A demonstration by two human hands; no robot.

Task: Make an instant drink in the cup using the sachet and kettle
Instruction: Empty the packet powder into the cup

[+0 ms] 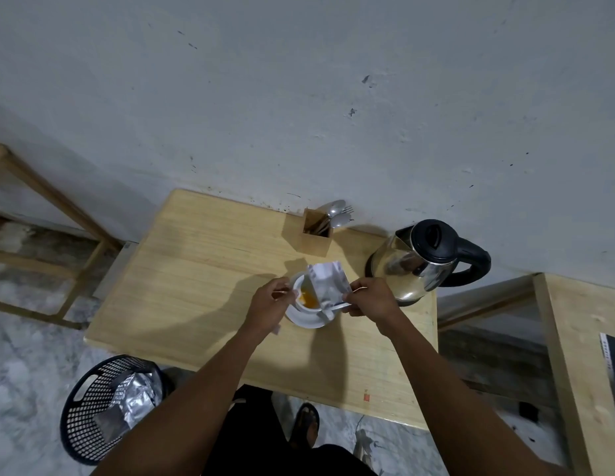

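A silver foil sachet [328,281] is tipped over a white cup [298,293] that stands on a white saucer [304,321] on the wooden table [203,290]. Orange powder [307,297] lies inside the cup. My right hand [371,298] pinches the sachet's lower right corner. My left hand [270,302] holds the sachet's left edge at the cup's rim and also grips a small torn strip. A white spoon [337,308] rests on the saucer. The steel kettle [419,261] with a black lid and handle stands to the right, close to my right hand.
A wooden cutlery holder [316,235] with spoons and forks stands behind the cup near the wall. A black mesh bin [103,407] with foil wrappers sits on the floor at the lower left. Wooden frames stand at the left and right. My sandalled foot [306,424] is under the table edge.
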